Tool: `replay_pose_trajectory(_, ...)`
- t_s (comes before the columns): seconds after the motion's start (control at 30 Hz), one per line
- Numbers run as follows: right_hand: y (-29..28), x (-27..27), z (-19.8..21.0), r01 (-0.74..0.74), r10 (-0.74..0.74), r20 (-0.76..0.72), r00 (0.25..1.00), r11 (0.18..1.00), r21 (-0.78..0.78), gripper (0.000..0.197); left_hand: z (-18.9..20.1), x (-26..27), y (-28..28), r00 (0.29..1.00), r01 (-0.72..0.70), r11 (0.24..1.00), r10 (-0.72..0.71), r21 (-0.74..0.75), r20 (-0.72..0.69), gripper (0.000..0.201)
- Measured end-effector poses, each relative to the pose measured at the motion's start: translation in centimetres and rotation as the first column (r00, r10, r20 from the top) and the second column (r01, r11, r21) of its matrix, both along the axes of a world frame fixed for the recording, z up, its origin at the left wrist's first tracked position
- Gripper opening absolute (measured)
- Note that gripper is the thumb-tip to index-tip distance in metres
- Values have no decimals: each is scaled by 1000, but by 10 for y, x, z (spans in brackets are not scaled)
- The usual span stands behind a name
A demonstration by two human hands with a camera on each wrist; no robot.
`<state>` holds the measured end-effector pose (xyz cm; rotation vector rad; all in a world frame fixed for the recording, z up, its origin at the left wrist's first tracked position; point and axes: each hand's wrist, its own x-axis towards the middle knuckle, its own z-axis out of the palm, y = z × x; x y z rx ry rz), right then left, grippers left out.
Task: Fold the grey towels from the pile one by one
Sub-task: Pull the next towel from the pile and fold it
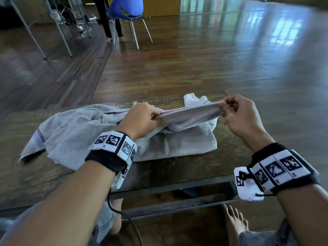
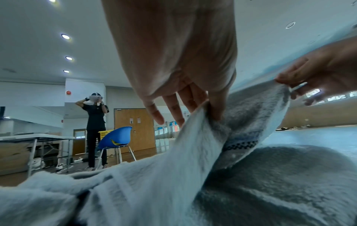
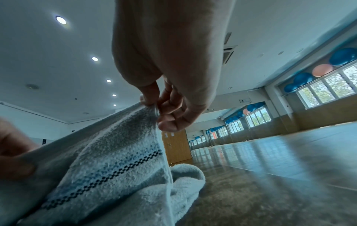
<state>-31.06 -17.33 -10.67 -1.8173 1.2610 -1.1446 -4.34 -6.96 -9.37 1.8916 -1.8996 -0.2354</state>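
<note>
Now stretched taut between left hand and right hand: a grey towel, its top edge pinched at either end by thumb and fingers, lifted just above the towel pile spread on the desk.

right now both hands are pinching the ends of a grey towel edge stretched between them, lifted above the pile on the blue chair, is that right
Not quite. The pile lies on the dark wooden table, not on the blue chair, which stands far back on the floor, as the head view shows. The rest holds: the left hand and the right hand each pinch an end of the grey towel edge stretched between them.
</note>
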Motion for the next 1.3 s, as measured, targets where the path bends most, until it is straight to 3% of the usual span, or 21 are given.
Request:
replay_pose_trajectory(0.17,-3,-9,-6,72,-75,60,995,995,63,15,-2,29,18,995,-103,994,103,-30,-17,37)
replay_pose_trajectory(0.3,1,-7,-5,27,-37,127,991,996,79,13,3,47,37,979,-188,980,182,-57,-96,14)
replay_pose_trajectory(0.47,11,-8,-1,-38,25,169,985,996,78,11,11,54,64,960,-192,981,181,-36,-212,13)
replay_pose_trajectory(0.63,11,-11,4,-81,69,135,988,993,88,12,18,57,80,979,-165,986,163,-5,-123,19)
replay_pose_trajectory(0.73,7,-9,15,-89,77,148,986,993,74,11,33,58,85,972,-207,975,195,-81,-131,15)
replay_pose_trajectory(0.9,-1,1,53,-84,73,162,984,995,60,10,73,61,89,953,-281,939,249,-196,-175,18)
replay_pose_trajectory(1.07,-17,12,119,-104,92,158,983,992,66,7,141,67,76,956,-290,890,283,-353,-72,33)
replay_pose_trajectory(1.17,-26,22,165,-119,102,208,973,990,72,7,185,72,61,947,-282,866,320,-413,24,26)
replay_pose_trajectory(1.3,-26,30,206,-133,125,293,948,991,8,11,225,70,50,929,-311,813,369,-492,23,17)
